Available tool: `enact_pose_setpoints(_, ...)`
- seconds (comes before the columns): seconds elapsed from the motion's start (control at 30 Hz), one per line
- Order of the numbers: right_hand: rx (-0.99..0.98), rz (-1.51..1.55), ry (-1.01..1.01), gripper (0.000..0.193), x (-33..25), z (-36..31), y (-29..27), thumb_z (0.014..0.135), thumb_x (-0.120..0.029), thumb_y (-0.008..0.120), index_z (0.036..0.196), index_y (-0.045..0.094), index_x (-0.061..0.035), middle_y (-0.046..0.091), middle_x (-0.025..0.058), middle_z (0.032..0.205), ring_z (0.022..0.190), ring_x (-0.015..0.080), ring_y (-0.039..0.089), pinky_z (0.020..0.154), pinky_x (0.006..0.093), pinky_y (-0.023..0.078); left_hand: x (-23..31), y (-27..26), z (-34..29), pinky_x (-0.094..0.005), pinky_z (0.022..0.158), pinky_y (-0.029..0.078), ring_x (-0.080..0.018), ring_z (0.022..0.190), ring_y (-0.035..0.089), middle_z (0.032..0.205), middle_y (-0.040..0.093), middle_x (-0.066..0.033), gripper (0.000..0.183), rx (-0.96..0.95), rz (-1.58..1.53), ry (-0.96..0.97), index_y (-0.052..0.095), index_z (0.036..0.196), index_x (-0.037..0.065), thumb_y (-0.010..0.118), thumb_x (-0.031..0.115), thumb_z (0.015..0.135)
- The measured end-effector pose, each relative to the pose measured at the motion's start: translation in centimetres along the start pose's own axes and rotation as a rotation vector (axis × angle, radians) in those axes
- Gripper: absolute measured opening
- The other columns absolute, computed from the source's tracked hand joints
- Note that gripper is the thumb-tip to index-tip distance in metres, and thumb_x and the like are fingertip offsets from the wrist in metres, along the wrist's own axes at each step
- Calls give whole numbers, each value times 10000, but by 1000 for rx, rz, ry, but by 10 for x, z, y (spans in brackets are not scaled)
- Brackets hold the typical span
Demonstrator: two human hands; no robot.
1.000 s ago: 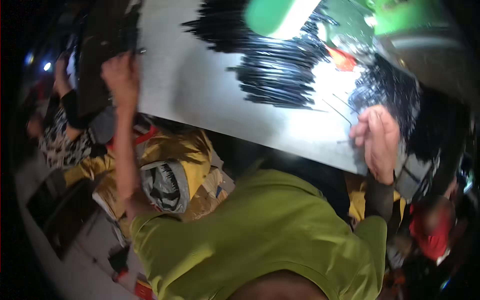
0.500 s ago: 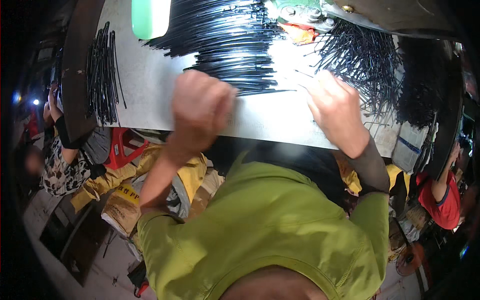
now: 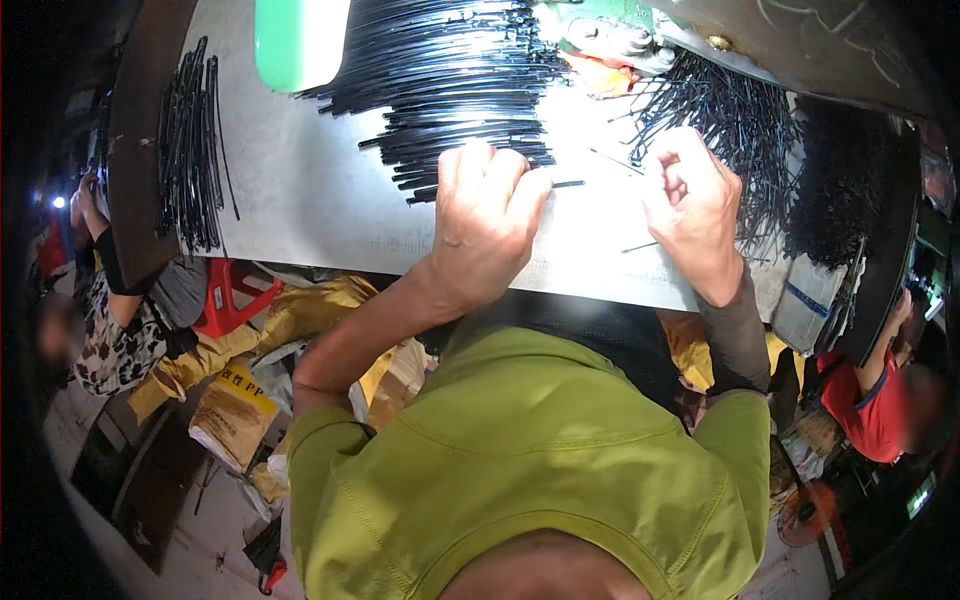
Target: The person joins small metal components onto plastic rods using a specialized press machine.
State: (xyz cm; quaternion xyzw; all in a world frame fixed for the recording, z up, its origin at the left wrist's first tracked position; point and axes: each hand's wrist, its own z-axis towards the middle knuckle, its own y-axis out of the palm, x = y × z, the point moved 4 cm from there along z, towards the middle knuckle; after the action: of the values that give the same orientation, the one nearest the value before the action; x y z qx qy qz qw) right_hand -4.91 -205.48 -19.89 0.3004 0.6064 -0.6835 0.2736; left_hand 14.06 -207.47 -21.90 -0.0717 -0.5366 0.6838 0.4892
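Note:
Long thin black rods (image 3: 450, 110) lie side by side in a wide stack on the pale tabletop. At the stack's near edge my left hand (image 3: 488, 225) is closed, knuckles up, around a black rod whose end (image 3: 570, 184) sticks out to the right; its fingertips are hidden. My right hand (image 3: 697, 215) is farther right, its fingers curled with thumb and forefinger close together. What it pinches, if anything, cannot be made out. Beside it lies a short thin black piece (image 3: 616, 160), and another dark strip (image 3: 640, 247) reaches toward the wrist. A tangled heap of thin black pieces (image 3: 720, 120) lies beyond that hand.
A smaller bundle of black rods (image 3: 190, 150) lies on the left of the table (image 3: 300, 220). A green-and-white object (image 3: 300, 45) and green machinery (image 3: 610, 35) stand at the far side. Below are a red stool (image 3: 235, 300) and sacks (image 3: 235, 410). Other people sit at both sides.
My left hand has moved right, onto the near end of the stack. The right hand has shifted slightly right and turned, drawing away from the rod's end.

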Motion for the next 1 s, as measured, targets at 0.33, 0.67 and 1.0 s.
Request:
enact_pose_setpoints(0.33,-89,229,168,44,11,-4,4,842,37,550,856,535,-2,559,5,732,583,39,548,504,173,425,4,-3,1,-403,742,327,-236,810,476,837,518,-63,254,-68,43,-25,623,912,49,647,57,659)
enact_pose_setpoints(0.67,8,398,168,130,13,-7,9,890,14,523,1008,573,32,586,14,774,619,26,539,544,163,442,6,-13,15,-388,727,395,-243,762,539,809,571,-75,254,72,-58,32,587,937,-3,613,-51,689)
enact_pose_setpoints(1.0,63,395,66,92,-9,22,25,826,-4,596,908,638,-2,538,-47,629,501,-24,394,425,166,297,-39,-4,74,-278,629,493,-197,641,623,815,654,-145,211,245,-228,133,623,1044,-8,598,3,835)
